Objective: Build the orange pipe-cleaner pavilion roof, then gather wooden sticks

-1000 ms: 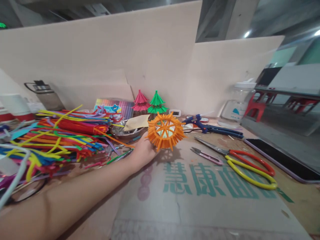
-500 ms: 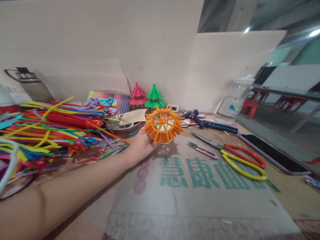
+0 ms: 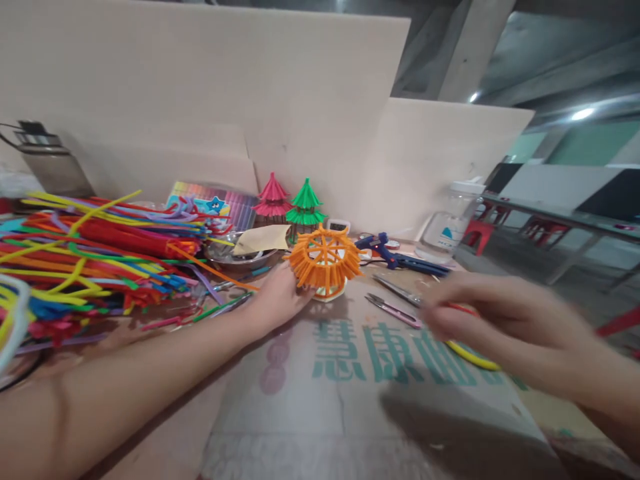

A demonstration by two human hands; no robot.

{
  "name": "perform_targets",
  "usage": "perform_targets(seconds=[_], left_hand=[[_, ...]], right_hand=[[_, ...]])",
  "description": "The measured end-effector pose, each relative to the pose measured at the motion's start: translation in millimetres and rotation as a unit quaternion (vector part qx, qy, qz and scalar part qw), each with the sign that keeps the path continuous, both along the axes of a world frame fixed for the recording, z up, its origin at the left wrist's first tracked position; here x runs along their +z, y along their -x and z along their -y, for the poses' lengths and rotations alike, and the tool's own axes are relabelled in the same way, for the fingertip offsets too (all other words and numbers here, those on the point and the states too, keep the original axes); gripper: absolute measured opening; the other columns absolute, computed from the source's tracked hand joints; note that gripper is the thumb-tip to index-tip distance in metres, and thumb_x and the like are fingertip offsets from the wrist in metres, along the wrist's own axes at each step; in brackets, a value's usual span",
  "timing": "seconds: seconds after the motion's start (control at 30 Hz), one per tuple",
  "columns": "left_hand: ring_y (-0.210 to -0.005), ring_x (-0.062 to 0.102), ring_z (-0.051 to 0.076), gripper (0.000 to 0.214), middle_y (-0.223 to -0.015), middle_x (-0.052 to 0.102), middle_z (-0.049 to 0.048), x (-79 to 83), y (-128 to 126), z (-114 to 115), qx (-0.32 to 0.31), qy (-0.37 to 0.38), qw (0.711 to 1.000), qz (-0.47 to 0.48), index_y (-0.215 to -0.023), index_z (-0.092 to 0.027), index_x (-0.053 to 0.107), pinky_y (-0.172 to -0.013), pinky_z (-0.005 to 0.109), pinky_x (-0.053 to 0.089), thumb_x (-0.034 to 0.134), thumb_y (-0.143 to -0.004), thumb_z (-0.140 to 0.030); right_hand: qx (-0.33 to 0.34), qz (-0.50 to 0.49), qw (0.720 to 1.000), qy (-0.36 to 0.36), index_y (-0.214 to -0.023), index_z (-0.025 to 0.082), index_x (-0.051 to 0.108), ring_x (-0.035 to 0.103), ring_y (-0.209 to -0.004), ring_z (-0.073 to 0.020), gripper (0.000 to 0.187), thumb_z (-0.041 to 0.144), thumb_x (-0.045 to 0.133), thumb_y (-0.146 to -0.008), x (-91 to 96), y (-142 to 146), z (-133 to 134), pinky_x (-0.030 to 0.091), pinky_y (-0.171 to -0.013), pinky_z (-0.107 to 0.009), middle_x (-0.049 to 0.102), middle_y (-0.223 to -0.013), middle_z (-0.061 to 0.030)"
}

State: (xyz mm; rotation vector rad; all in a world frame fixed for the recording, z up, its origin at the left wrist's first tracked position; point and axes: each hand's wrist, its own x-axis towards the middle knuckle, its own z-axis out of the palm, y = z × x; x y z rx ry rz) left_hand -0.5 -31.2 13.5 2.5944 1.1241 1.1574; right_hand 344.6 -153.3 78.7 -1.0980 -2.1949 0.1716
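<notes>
My left hand (image 3: 277, 293) is closed around the side of an orange pipe-cleaner pavilion roof (image 3: 305, 267), which has a fringed edge, an open ring with spokes on top and a pale base below. Some of its fingers are hidden behind the model. On the right, my right hand (image 3: 515, 327) is in the air, fingers bent and smeared by motion; nothing in it can be made out. It covers part of the scissors, whose yellow handle (image 3: 475, 358) shows beneath. Pink thread snips (image 3: 395, 312) lie between the hands.
Bundles of coloured pipe cleaners (image 3: 105, 253) fill the left. Behind stand pink (image 3: 273, 200) and green (image 3: 307, 205) pavilion models, a marker box (image 3: 215, 203) and a bowl (image 3: 245, 257). A blue glue gun (image 3: 383, 250) and a clear bottle (image 3: 447, 220) are back right. Printed cardboard (image 3: 300, 407) covers the front.
My right hand has come into view from the right, over the scissors. The orange roof now tilts to show more of its side and base; the camera view has shifted slightly.
</notes>
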Motion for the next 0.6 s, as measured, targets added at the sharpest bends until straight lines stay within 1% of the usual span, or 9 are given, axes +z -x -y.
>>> perform_targets(seconds=[0.07, 0.1, 0.17, 0.23, 0.3, 0.37, 0.43, 0.5, 0.6], left_hand=[[-0.125, 0.069, 0.036, 0.035, -0.132, 0.075, 0.0148, -3.5, 2, -1, 0.002, 0.002, 1.000, 0.006, -0.126, -0.019, 0.071, -0.112, 0.056, 0.054, 0.057, -0.097, -0.032], [-0.124, 0.070, 0.036, 0.033, -0.130, 0.075, 0.0145, -5.5, 3, -2, 0.000, 0.003, 1.000, 0.014, -0.124, -0.020, 0.071, -0.112, 0.056, 0.054, 0.056, -0.096, -0.030], [-0.122, 0.071, 0.035, 0.031, -0.126, 0.076, 0.0142, -8.8, 4, -3, -0.003, 0.011, 0.999, 0.032, -0.120, -0.020, 0.071, -0.111, 0.055, 0.055, 0.057, -0.095, -0.030], [-0.120, 0.071, 0.035, 0.030, -0.124, 0.077, 0.0143, -10.4, 4, -4, 0.010, 0.028, 0.998, 0.052, -0.118, -0.019, 0.071, -0.110, 0.055, 0.056, 0.059, -0.094, -0.033], [-0.117, 0.072, 0.035, 0.029, -0.121, 0.077, 0.0137, -10.2, 4, -5, 0.024, 0.062, 0.996, 0.059, -0.114, -0.019, 0.070, -0.106, 0.055, 0.058, 0.060, -0.094, -0.038], [-0.109, 0.075, 0.033, 0.029, -0.115, 0.077, 0.0127, -9.6, 3, -7, 0.021, 0.105, 0.993, 0.056, -0.109, -0.020, 0.069, -0.099, 0.052, 0.062, 0.058, -0.095, -0.042], [-0.101, 0.077, 0.032, 0.028, -0.110, 0.077, 0.0123, -9.8, 3, -9, 0.023, 0.130, 0.990, 0.054, -0.106, -0.020, 0.067, -0.092, 0.050, 0.064, 0.057, -0.095, -0.044], [-0.098, 0.077, 0.031, 0.027, -0.107, 0.077, 0.0125, -10.6, 3, -10, 0.031, 0.131, 0.989, 0.060, -0.105, -0.019, 0.065, -0.088, 0.049, 0.065, 0.059, -0.091, -0.041], [-0.102, 0.076, 0.031, 0.028, -0.108, 0.077, 0.0121, -9.9, 3, -8, 0.031, 0.130, 0.989, 0.060, -0.107, -0.018, 0.065, -0.093, 0.049, 0.064, 0.060, -0.084, -0.035]], right_hand=[[-0.016, 0.101, 0.995, 0.022, -0.100, 0.027, 0.078, 0.070, -0.079, -0.0239, 0.017, 0.034, 0.063, -0.101, 4.7, 21, -34, 0.055, -0.069, -0.036, 0.079, -0.097, -0.0084], [-0.033, 0.153, 0.987, 0.024, -0.102, 0.024, 0.077, 0.071, -0.082, -0.0251, 0.020, 0.033, 0.060, -0.101, 1.3, 28, -48, 0.055, -0.072, -0.037, 0.079, -0.100, -0.0095], [-0.054, 0.202, 0.978, 0.023, -0.117, 0.018, 0.075, 0.073, -0.097, -0.0290, 0.025, 0.031, 0.062, -0.100, -14.1, 36, -67, 0.055, -0.081, -0.039, 0.079, -0.111, -0.0132], [-0.061, 0.234, 0.970, 0.019, -0.126, 0.015, 0.073, 0.073, -0.105, -0.0309, 0.032, 0.031, 0.062, -0.101, -33.9, 37, -78, 0.054, -0.085, -0.039, 0.078, -0.117, -0.0163], [-0.060, 0.268, 0.961, 0.028, -0.120, 0.015, 0.075, 0.073, -0.096, -0.0290, 0.029, 0.028, 0.055, -0.104, -50.1, 36, -85, 0.052, -0.081, -0.037, 0.077, -0.110, -0.0165], [-0.063, 0.290, 0.954, 0.043, -0.112, 0.014, 0.076, 0.071, -0.088, -0.0269, 0.030, 0.020, 0.048, -0.104, -58.3, 36, -91, 0.050, -0.077, -0.036, 0.076, -0.103, -0.0162], [-0.086, 0.283, 0.953, 0.061, -0.109, 0.013, 0.074, 0.070, -0.088, -0.0261, 0.029, 0.011, 0.047, -0.100, -58.8, 37, -94, 0.047, -0.076, -0.035, 0.075, -0.101, -0.0157], [-0.120, 0.228, 0.963, 0.078, -0.110, 0.014, 0.070, 0.069, -0.086, -0.0252, 0.027, 0.008, 0.049, -0.095, -54.9, 40, -93, 0.045, -0.074, -0.033, 0.075, -0.096, -0.0132], [-0.115, 0.039, 0.987, 0.105, -0.110, 0.019, 0.062, 0.062, -0.073, -0.0210, 0.020, 0.019, 0.045, -0.100, -49.2, 48, -85, 0.043, -0.068, -0.031, 0.067, -0.080, -0.0042]])
